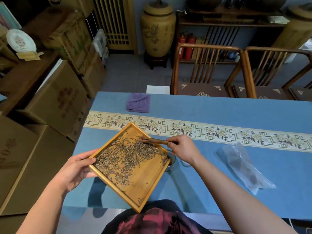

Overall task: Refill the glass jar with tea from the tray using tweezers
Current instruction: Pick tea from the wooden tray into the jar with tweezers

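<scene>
The left hand (76, 168) gripped the left corner of a square bamboo tray (148, 186), thumb over the rim and fingers (91, 174) curled beneath it, holding the tray lifted and tipped above the blue-clothed tabletop (219, 114). Loose dry tea leaves (128, 156) lay scattered over the upper half of the tray and crowded toward its right corner. The right hand (183, 148) pinched the rear end of wooden tweezers (152, 141), its fingers closed around the handle; the tweezers reached leftward over the tray with their tips among the leaves near the far edge, and whether the tips were together or apart could not be told. The glass jar (171, 162) stood on the tabletop just under the tray's right corner, mostly hidden by the tray and the right hand, with only part of its rim showing. A clear plastic bag (244, 166) lay on the cloth to the right, well apart from the tray, and a folded purple cloth (138, 103) sat near the far left edge of the tabletop, beyond the patterned floral band (219, 132) running across it
</scene>
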